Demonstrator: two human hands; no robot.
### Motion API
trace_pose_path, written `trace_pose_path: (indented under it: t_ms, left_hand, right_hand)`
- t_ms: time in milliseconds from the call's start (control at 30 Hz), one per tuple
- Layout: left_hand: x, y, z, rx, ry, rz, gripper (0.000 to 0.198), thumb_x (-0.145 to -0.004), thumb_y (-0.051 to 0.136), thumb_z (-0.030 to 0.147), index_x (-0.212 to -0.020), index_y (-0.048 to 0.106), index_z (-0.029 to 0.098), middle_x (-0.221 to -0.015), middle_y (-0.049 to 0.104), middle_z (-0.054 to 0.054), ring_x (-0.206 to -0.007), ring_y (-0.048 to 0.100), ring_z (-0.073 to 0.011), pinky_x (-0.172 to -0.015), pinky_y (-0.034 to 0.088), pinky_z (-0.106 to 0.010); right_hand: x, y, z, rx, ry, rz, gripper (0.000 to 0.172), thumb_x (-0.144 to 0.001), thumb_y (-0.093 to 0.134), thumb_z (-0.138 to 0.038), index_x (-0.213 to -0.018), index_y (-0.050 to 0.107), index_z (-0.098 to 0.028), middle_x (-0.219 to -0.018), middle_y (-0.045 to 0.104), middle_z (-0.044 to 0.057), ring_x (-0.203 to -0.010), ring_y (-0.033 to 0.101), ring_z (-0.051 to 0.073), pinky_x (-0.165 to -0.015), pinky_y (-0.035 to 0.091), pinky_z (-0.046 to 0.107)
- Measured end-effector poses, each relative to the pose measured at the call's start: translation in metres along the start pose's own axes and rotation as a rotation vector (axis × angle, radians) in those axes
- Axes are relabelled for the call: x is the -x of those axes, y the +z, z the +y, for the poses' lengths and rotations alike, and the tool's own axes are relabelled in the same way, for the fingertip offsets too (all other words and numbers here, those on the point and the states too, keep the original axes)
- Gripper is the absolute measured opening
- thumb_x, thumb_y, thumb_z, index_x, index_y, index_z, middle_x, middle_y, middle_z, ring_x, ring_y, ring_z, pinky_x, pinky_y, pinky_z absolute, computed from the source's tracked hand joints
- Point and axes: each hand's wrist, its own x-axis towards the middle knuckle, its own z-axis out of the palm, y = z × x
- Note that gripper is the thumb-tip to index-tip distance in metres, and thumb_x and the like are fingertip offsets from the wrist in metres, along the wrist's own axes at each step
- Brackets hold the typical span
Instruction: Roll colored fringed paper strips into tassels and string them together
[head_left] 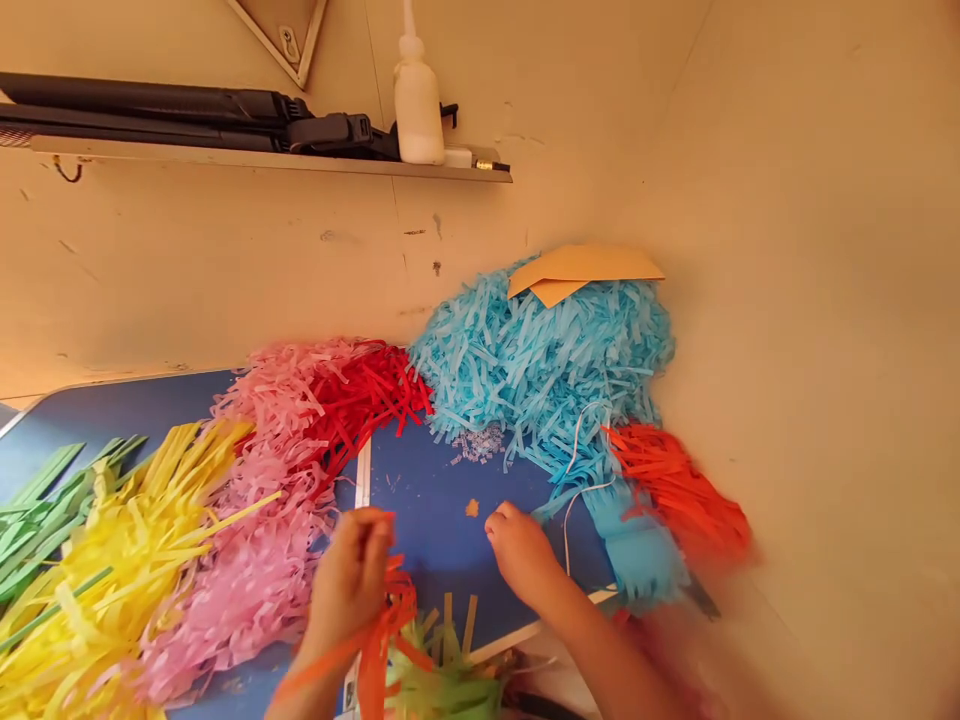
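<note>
My left hand point(352, 565) is closed round an orange-red paper piece, whose tip shows at the fingers. Orange strips point(386, 640) hang beside and below this hand, and one strip crosses the wrist. My right hand point(519, 545) is closed over the blue table point(450, 570), its fingers curled; what they hold, if anything, is hidden. A small orange-brown scrap point(472, 508) lies between the hands. Green and pale yellow strips point(446, 675) sit at the table's front edge.
Yellow point(97, 570), pink point(255, 560) and red point(382, 385) fringes lie left. Behind is a large light-blue pile point(540, 360) under orange card point(600, 263). Orange fringe point(679, 485) and white string point(567, 530) are right. A wall shelf point(262, 162) holds a bottle point(418, 110).
</note>
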Motion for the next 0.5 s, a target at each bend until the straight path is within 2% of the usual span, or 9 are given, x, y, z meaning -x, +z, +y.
trace_pose_path:
  t_ms: [100,167,233,300,367,500]
  left_hand:
    - [0.018,0.033,-0.004,-0.037,0.13,-0.307,0.021,-0.09,0.049,0.035,-0.084,0.065,0.022,-0.071,0.069,-0.001,-0.06,0.065,-0.0158,-0.055,0.052,-0.025]
    - [0.027,0.045,0.0,-0.01,0.163,-0.378,0.022,-0.093,0.048,0.034,-0.087,0.067,0.024,-0.078,0.07,-0.001,-0.069,0.067,-0.0165,-0.063,0.053,-0.026]
    - [0.031,0.05,0.008,0.022,0.17,-0.4,0.022,-0.094,0.049,0.033,-0.086,0.068,0.024,-0.081,0.071,-0.002,-0.073,0.067,-0.0166,-0.067,0.052,-0.026]
    - [0.032,0.051,0.016,0.034,0.157,-0.411,0.022,-0.094,0.05,0.031,-0.085,0.069,0.024,-0.079,0.071,-0.002,-0.071,0.066,-0.0161,-0.066,0.051,-0.026]
    - [0.032,0.052,0.022,0.036,0.142,-0.412,0.021,-0.092,0.052,0.03,-0.083,0.07,0.024,-0.077,0.071,-0.001,-0.069,0.066,-0.0158,-0.065,0.051,-0.025]
    - [0.032,0.052,0.028,0.037,0.108,-0.371,0.019,-0.089,0.056,0.03,-0.08,0.071,0.023,-0.074,0.071,-0.002,-0.067,0.066,-0.0161,-0.063,0.051,-0.025]
  right_hand:
    - [0.005,-0.008,-0.008,-0.104,-0.038,0.02,0.021,-0.088,0.056,-0.005,-0.085,0.071,-0.018,-0.093,0.066,0.005,-0.082,0.065,0.016,-0.077,0.049,0.025]
    - [0.011,-0.021,-0.014,-0.34,-0.102,0.053,0.016,-0.088,0.06,-0.01,-0.088,0.071,-0.021,-0.095,0.065,0.002,-0.084,0.065,0.014,-0.075,0.05,0.022]
    - [0.019,-0.032,-0.019,-0.62,-0.177,0.081,0.016,-0.088,0.06,-0.014,-0.092,0.073,-0.023,-0.097,0.064,0.002,-0.086,0.065,0.014,-0.074,0.052,0.023]
    - [0.026,-0.037,-0.024,-0.788,-0.222,0.089,0.019,-0.089,0.058,-0.017,-0.096,0.075,-0.025,-0.1,0.063,0.003,-0.087,0.065,0.016,-0.075,0.053,0.025]
    - [0.03,-0.036,-0.026,-0.852,-0.213,0.106,0.02,-0.089,0.059,-0.019,-0.099,0.075,-0.026,-0.099,0.064,0.003,-0.088,0.066,0.016,-0.078,0.054,0.027]
    - [0.034,-0.024,-0.026,-0.946,-0.105,0.163,0.023,-0.084,0.066,-0.02,-0.105,0.071,-0.027,-0.092,0.07,0.001,-0.085,0.069,0.018,-0.082,0.055,0.031]
